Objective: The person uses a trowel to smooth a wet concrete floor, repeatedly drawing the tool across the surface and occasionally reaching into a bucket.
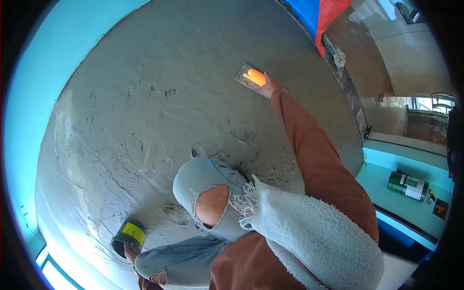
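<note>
My right hand (273,86) grips the orange handle of a plastering trowel (244,80), with the arm stretched out ahead. Its rectangular metal blade lies flat on the grey wet cement (188,53), which looks smooth around the trowel. Nearer to me the cement is rough, with pits, ridges and loose crumbs. At the lower left my left hand (131,252) holds a dark green tub (120,233) by its rim. A yellow label shows on the tub's side, and it tilts with its mouth toward me. What lies inside the tub is too dark to make out.
My bent knees in torn jeans (188,181) stand over the cement, and a pale towel (314,232) hangs in front of me. A turquoise wall (63,53) borders the left. At right are brown tiles (357,53), a blue-and-red sheet (307,12) and a turquoise ledge with a green canister (403,185).
</note>
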Demonstrator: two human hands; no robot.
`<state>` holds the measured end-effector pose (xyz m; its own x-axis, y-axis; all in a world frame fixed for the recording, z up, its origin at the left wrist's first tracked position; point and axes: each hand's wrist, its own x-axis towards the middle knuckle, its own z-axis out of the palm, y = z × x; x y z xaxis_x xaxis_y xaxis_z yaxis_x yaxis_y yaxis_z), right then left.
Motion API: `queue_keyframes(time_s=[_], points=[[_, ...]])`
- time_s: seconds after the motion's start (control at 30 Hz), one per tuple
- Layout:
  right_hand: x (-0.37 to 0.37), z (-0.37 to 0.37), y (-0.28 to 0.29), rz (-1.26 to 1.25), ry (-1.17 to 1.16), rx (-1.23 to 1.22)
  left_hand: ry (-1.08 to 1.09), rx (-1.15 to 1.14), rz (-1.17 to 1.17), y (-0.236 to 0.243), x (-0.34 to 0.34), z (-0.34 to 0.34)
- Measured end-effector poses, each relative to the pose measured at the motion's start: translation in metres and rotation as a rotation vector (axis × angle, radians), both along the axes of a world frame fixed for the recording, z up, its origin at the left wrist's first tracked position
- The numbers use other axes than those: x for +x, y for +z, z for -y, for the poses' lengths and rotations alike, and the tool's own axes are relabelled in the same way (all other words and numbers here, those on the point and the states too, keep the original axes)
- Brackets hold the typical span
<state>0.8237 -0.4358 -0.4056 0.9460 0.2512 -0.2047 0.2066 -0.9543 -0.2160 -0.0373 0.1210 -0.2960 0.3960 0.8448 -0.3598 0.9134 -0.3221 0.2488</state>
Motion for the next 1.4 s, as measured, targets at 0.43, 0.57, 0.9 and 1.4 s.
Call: queue_keyframes(time_s=[0.43,0.57,0.9,1.4], points=[[-0.167,-0.042,0.065,-0.317,-0.353,0.23,0.18,-0.058,0.254,-0.024,-0.057,-0.018],[-0.118,0.084,0.018,-0.044,-0.869,0.734,0.035,0.156,0.082,-0.01,-0.044,-0.002],[0.019,0.028,-0.072,-0.129,-0.742,0.81,0.019,-0.029,0.04,0.03,-0.003,0.011],[-0.008,-0.32,0.01,-0.16,0.112,0.4,-0.069,0.08,-0.02,0.039,0.014,0.022]])
